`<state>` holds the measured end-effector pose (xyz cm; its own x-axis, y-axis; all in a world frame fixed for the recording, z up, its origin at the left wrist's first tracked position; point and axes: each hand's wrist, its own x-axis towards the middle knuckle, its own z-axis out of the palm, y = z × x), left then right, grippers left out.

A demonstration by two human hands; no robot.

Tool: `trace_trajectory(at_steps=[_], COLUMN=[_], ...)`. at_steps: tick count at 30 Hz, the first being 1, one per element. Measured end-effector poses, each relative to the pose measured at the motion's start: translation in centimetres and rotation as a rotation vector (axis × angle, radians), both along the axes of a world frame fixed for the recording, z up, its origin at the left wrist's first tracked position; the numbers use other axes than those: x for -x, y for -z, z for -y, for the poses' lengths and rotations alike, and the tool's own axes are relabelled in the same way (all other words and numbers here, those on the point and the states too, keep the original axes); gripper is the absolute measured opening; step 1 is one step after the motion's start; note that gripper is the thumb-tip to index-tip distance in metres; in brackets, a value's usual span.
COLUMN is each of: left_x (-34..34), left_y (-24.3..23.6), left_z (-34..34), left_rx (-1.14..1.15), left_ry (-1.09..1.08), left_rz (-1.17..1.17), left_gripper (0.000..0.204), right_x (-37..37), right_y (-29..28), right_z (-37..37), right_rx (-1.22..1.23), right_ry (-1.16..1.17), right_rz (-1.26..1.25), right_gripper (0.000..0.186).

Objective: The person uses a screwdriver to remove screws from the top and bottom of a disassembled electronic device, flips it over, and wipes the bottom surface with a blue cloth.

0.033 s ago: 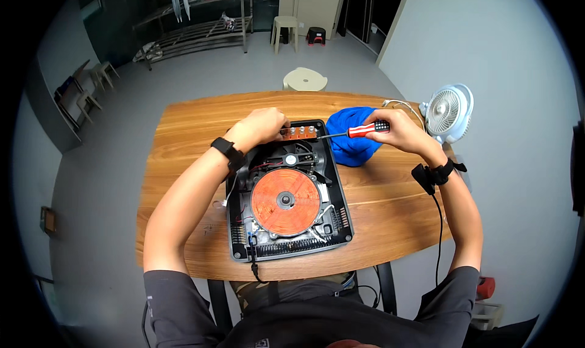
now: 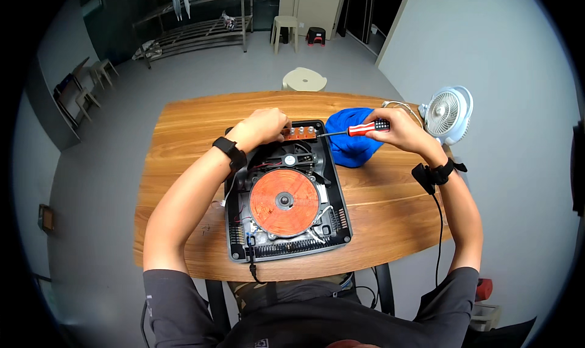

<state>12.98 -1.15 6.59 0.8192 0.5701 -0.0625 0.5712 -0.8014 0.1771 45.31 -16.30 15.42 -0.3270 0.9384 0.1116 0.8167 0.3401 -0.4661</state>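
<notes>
My left hand [image 2: 263, 127] grips the left end of an orange circuit board [image 2: 301, 133] with several buttons, at the far edge of an open black induction-cooker housing [image 2: 339, 231]. My right hand [image 2: 398, 128] is closed on a red-and-white screwdriver [image 2: 359, 130], held level with its tip at the board's right end. Below the board sit a fan [image 2: 301, 159] and a large round copper coil [image 2: 275, 213], with thin wires around them. A crumpled blue cloth [image 2: 354, 150] lies right of the housing, partly under the screwdriver.
The wooden table [image 2: 181, 134] holds a light-blue fan [image 2: 446, 111] at its back right and tiny loose pieces [image 2: 206, 229] left of the housing. A power cord [image 2: 253, 270] runs over the front edge. Stools [image 2: 304, 78] and a metal rack [image 2: 201, 31] stand beyond.
</notes>
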Motion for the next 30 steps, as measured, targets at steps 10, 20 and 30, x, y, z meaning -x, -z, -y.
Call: trace_trajectory(at_steps=[10, 20, 30], left_x=[-0.8, -1.7, -1.6], left_y=[3.1, 2.9, 3.1], left_z=[-0.4, 0.5, 0.4], left_rx=[-0.120, -0.182, -0.196], left_ry=[-0.094, -0.090, -0.096], left_rz=[0.124, 0.146, 0.180], left_gripper=[0.020, 0.012, 0.011], right_x=[3.1, 4.6, 5.8], right_y=[-2.2, -2.7, -3.8], right_z=[-4.7, -6.8, -6.8], right_rx=[-0.077, -0.063, -0.019], right_ry=[-0.189, -0.251, -0.234], right_rz=[0.237, 0.324, 0.394], right_gripper=[0.027, 0.025, 0.029])
